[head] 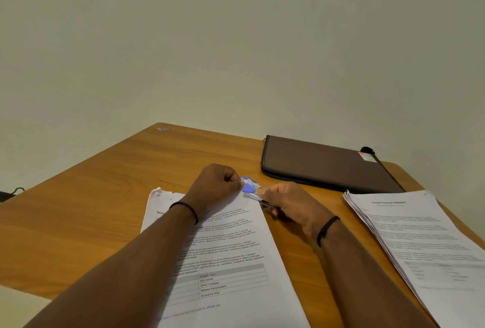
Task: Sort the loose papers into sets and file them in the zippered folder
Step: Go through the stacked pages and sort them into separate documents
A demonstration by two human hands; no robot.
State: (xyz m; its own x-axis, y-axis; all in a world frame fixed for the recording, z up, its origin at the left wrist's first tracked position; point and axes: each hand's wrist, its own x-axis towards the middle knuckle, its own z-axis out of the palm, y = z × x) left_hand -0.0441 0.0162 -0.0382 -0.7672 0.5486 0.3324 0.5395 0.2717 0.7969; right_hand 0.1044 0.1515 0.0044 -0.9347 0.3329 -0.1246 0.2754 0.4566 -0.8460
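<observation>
A set of printed papers (231, 262) lies on the wooden table (91, 209) in front of me, its far left corner torn and curled. At its far right corner both hands meet on a small blue stapler (250, 186). My left hand (214, 187) pinches the stapler's blue top with curled fingers. My right hand (288, 203) grips its metal base from the right. A second stack of printed papers (420, 243) lies fanned at the right. The brown zippered folder (322, 165) lies closed at the far right of the table.
A plain wall rises behind the table. A dark object with a cord (10, 193) sits at the left edge. A small white scrap (162, 129) lies near the table's far corner. Something pale (18, 306) shows at the lower left.
</observation>
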